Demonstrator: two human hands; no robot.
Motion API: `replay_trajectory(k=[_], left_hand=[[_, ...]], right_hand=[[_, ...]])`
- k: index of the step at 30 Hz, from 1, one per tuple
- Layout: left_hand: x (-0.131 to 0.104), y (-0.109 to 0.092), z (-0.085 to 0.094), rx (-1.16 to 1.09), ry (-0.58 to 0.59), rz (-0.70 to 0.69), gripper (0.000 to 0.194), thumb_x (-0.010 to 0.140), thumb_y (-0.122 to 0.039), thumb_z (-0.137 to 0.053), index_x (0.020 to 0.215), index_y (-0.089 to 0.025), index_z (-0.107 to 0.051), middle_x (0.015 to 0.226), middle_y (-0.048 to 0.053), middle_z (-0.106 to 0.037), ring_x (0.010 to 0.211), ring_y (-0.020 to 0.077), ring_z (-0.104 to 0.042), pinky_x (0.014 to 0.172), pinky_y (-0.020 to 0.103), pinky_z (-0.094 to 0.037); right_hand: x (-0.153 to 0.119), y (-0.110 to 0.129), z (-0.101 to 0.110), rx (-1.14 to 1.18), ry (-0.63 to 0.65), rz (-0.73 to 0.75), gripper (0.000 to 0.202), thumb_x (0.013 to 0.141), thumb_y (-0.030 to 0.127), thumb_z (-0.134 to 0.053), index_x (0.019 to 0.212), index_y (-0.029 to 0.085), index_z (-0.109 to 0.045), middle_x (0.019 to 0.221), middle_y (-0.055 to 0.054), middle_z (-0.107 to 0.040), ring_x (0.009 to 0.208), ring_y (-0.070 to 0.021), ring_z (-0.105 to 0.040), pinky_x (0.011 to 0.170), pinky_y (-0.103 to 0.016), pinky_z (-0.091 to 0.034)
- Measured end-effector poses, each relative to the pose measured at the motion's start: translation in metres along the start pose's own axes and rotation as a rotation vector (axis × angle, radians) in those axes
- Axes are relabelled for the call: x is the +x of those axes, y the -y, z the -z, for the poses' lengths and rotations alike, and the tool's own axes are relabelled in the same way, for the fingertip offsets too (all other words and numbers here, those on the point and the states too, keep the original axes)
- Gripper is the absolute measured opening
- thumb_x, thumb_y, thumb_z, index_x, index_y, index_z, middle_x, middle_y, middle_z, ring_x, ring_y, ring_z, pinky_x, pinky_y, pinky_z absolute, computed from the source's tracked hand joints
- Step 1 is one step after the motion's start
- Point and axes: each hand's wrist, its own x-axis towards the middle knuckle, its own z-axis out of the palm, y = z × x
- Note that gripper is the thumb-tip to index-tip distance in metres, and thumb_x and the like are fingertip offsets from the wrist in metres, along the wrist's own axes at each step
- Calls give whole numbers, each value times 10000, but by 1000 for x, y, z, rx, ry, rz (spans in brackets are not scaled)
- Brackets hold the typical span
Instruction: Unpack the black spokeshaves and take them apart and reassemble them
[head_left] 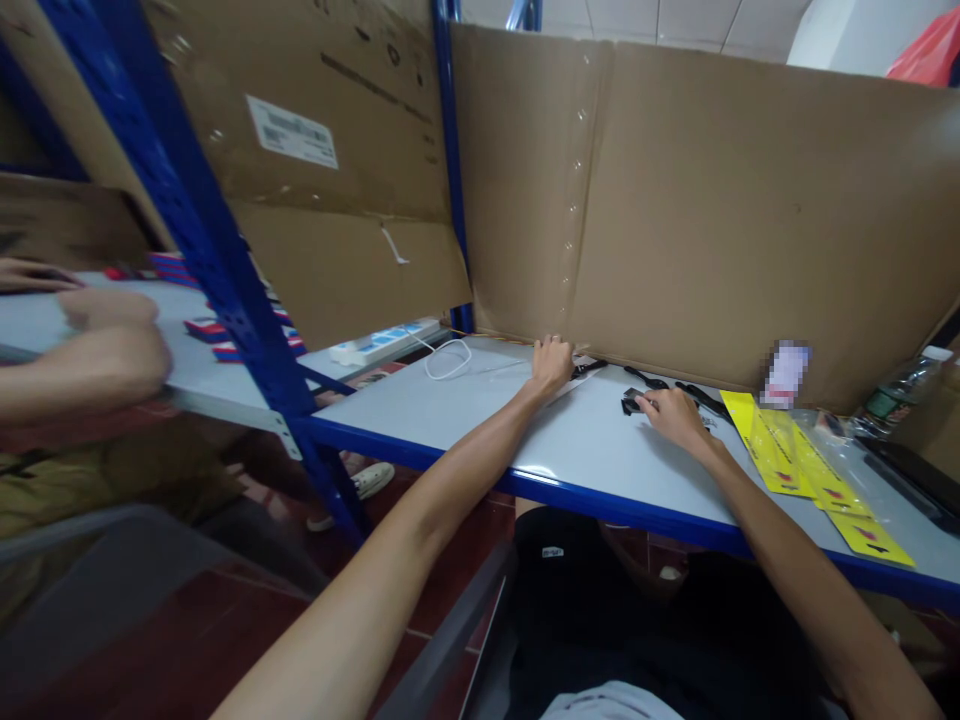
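My left hand is at the back of the white tabletop, its fingers curled downward. What it grips is hidden from me. Just to its right lies a dark strap-like piece next to clear plastic. My right hand pinches a small black part low over the table, between thumb and fingers. Behind that hand are a black strap-like item and a longer black one, lying along the cardboard.
Yellow cards in clear plastic lie at the right, near a bottle and a black flat object. Cardboard walls the back. A blue post, power strip and white cable are left. Another person's arm rests beyond.
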Motion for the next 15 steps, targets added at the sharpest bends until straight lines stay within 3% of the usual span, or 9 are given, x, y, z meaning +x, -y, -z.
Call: replay_trajectory(k=[4,8,10,12,15], left_hand=[[-7,-15,13,-74,-151,-264,329,977,-149,-503,1181,-219,-752,1078,134,-686,1094,287,-584,903,406,-428],[-28,-49,21,-85,-159,-603,365,937,-72,-473,1168,-204,-724,1062,114,-682,1048,261,-577,883,395,-422],[-40,-66,24,-89,-134,-728,345,909,-49,-485,1115,-196,-719,1052,110,-684,1040,257,-575,891,399,-424],[-49,-78,25,-79,-100,-812,307,899,-43,-484,1060,-178,-708,1019,110,-684,1038,258,-575,901,402,-430],[-53,-83,27,-68,-94,-791,266,912,-77,-472,1059,-161,-678,1044,128,-676,1069,278,-568,919,418,-439]], right_hand=[[1,-2,-2,76,-120,-58,329,1012,349,-543,1247,188,-707,1014,-117,-777,911,-257,-714,754,-306,-458],[2,-4,-6,158,-234,-56,668,927,281,-656,1551,177,-441,1335,-180,-660,1005,-274,-701,854,-365,-514],[2,-4,-8,147,-196,-19,678,931,271,-651,1567,198,-428,1382,-179,-630,1017,-272,-700,880,-372,-521],[1,-2,-9,110,-119,19,528,973,305,-608,1488,210,-537,1323,-153,-671,1030,-269,-702,888,-359,-520],[-1,2,-8,51,-31,30,403,1035,377,-521,1391,223,-631,1231,-124,-731,1053,-271,-709,875,-331,-514]])
